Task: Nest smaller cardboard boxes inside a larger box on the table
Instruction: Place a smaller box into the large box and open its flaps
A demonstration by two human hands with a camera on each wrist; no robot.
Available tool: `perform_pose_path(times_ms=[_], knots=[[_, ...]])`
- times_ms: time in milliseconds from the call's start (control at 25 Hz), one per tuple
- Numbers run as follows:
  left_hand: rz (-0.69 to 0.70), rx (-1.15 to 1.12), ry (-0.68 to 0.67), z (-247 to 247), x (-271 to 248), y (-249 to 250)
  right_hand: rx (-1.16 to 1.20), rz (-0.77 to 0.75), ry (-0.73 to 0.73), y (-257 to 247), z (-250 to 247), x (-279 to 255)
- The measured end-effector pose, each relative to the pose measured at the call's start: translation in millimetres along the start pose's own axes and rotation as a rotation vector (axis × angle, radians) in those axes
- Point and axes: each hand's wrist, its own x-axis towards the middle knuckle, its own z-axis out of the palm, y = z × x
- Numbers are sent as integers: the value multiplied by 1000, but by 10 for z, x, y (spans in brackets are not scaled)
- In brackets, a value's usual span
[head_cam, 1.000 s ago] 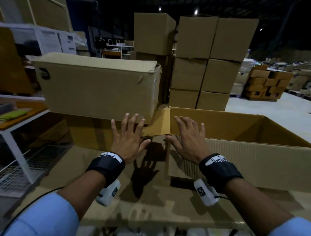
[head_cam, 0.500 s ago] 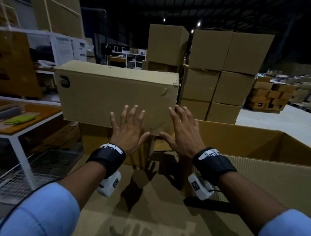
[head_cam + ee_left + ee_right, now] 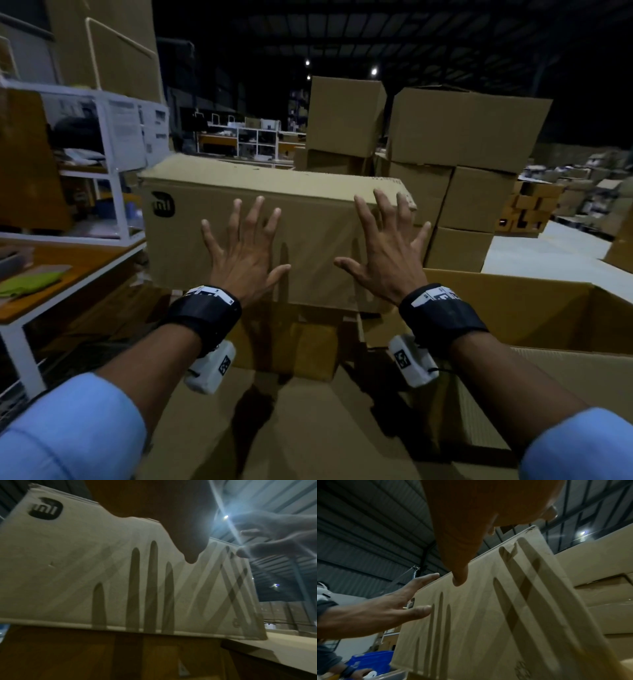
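A long closed cardboard box [image 3: 301, 219] with a black logo lies on a darker box [image 3: 291, 342] in front of me. My left hand [image 3: 248, 246] is open with spread fingers before the middle of its near face. My right hand [image 3: 383, 246] is open before its right end, fingertips reaching the top edge. In the wrist views finger shadows fall on the box [image 3: 68, 568] [image 3: 488, 622], so the hands look slightly apart from it. The large open box [image 3: 548, 308] stands at the right, beside my right forearm.
Stacked closed boxes [image 3: 462, 137] rise behind. A white shelf frame [image 3: 113, 171] and an orange-topped table [image 3: 68, 284] with a green cloth stand at the left. In the right wrist view a blue bin [image 3: 371, 661] and another person's hand [image 3: 353, 672] show low left.
Both hands have risen from the long box's lower edge up its near face and spread wider apart. The right hand has moved from the large box's corner to the long box's right end.
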Motion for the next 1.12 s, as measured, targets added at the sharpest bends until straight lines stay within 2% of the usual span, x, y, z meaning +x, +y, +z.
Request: perform_pose_path(times_ms=[240,440,640,1120], knots=[[-40,-16,8,-44,324,-795,-55,181,-56,-122,4,378],[-96,-49,12,-46,511,-1158,-14,281,-82,-82,77,448],[-134,-65,-11,-88,619,-1363,14,262,-49,-82,134,473],[-87,-185,-28,-188,643,-1526,2,238,-13,-32,209,441]])
